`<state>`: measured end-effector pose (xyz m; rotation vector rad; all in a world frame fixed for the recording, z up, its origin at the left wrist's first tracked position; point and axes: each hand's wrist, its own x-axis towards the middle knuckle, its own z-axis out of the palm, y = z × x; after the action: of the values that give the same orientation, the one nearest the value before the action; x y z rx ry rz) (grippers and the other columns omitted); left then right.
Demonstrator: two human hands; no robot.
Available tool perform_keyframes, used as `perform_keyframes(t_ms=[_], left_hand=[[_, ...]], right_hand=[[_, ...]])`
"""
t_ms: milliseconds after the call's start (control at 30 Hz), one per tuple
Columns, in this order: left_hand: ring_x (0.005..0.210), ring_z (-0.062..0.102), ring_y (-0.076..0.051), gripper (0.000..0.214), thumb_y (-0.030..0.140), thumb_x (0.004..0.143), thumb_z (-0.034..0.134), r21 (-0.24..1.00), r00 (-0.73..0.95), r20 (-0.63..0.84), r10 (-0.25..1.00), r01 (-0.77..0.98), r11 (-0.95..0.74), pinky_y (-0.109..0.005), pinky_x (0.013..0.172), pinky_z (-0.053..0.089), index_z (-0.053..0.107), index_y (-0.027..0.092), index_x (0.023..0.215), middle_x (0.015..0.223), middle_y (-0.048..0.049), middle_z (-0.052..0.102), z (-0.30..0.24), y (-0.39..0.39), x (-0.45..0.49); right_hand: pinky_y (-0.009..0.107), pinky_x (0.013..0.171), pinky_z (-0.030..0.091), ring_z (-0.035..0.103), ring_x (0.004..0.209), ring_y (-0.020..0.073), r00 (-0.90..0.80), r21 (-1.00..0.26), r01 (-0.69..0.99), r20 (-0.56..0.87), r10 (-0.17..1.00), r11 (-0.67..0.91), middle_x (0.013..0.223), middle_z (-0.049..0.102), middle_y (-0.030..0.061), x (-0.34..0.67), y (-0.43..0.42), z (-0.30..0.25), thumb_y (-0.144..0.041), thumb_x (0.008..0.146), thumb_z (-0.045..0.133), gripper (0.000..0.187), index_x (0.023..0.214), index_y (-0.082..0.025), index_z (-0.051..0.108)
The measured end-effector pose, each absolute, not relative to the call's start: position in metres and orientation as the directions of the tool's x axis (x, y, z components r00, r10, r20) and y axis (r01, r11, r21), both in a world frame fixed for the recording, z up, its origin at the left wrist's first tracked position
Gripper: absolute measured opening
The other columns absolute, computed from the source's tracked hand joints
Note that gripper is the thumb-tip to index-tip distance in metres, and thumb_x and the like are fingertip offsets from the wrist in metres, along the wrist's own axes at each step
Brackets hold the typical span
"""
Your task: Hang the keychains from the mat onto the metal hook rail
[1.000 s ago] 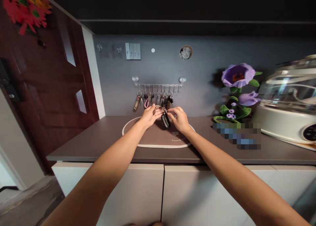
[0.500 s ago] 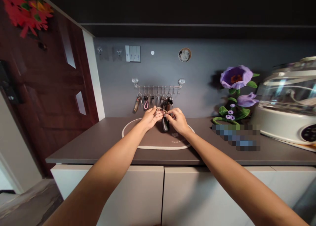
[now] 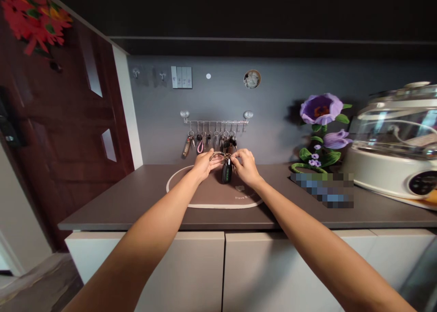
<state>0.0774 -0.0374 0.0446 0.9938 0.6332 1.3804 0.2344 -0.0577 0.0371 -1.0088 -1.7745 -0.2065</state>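
Observation:
Between both hands, above the brown mat, hangs a black key fob with small green lettering. It dangles from a patterned strap with a metal ring. My left hand grips the strap's left end between thumb and fingers. My right hand pinches the ring end just above the fob; its fingertips partly hide what they hold. Behind the hands, several bunches of keys hang from a clear hook rail on the grey wall.
The dark countertop runs above white cabinet doors. At the right stand purple fabric flowers, a blurred-out item and a white appliance with a clear cover. A dark red door is at the left.
The key fob has turned, so its green lettering now faces me. Both hands keep hold of the strap and ring. The whole view has shifted slightly.

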Motion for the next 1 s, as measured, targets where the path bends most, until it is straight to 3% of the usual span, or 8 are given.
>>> perform_keyframes(t_ms=[233, 600, 867, 1000], left_hand=[[0.069, 0.065, -0.021, 0.023, 0.028, 0.08, 0.049, 0.95, 0.133, 0.047, 0.99, -0.313, -0.003, -0.038, 0.078, 0.047, 0.049, 0.014, 0.061, 0.065, -0.0128, 0.066, 0.044, -0.038, 0.076], [0.064, 0.062, -0.017, 0.029, 0.033, 0.08, 0.048, 0.975, 0.134, 0.218, 0.967, 0.013, -0.222, -0.034, 0.074, 0.044, 0.054, 0.013, 0.061, 0.064, -0.0078, 0.065, 0.038, -0.042, 0.08], [0.054, 0.056, -0.014, 0.03, 0.032, 0.08, 0.045, 0.919, 0.049, 0.368, 0.928, 0.129, -0.371, -0.027, 0.063, 0.041, 0.053, 0.015, 0.056, 0.055, -0.004, 0.061, 0.038, -0.041, 0.08], [0.055, 0.055, -0.015, 0.03, 0.034, 0.078, 0.048, 0.902, 0.016, 0.421, 0.907, 0.096, -0.42, -0.027, 0.065, 0.041, 0.053, 0.016, 0.054, 0.057, -0.0041, 0.061, 0.032, -0.031, 0.078]], right_hand=[[0.033, 0.076, 0.037, 0.047, 0.082, 0.0188, -0.082, -0.303, 0.727, 0.853, 0.516, 0.616, 0.083, 0.052, 0.0065, 0.238, -0.058, 0.039, -0.023, 0.08, 0.042, 0.011, 0.075, -0.02, 0.051], [0.027, 0.061, 0.035, 0.046, 0.064, 0.0147, -0.041, -0.386, 0.729, 0.8, 0.598, 0.566, 0.074, 0.055, 0.0033, 0.244, -0.054, 0.035, -0.028, 0.083, 0.033, 0.018, 0.084, -0.02, 0.049], [0.032, 0.076, 0.039, 0.051, 0.082, 0.0182, -0.062, -0.348, 0.686, 0.847, 0.529, 0.638, 0.087, 0.057, 0.0078, 0.242, -0.059, 0.043, -0.029, 0.084, 0.035, 0.022, 0.089, -0.018, 0.053], [0.034, 0.08, 0.04, 0.052, 0.086, 0.0186, -0.035, -0.38, 0.649, 0.85, 0.526, 0.659, 0.09, 0.058, 0.008, 0.244, -0.062, 0.049, -0.029, 0.083, 0.037, 0.024, 0.091, -0.019, 0.057]])
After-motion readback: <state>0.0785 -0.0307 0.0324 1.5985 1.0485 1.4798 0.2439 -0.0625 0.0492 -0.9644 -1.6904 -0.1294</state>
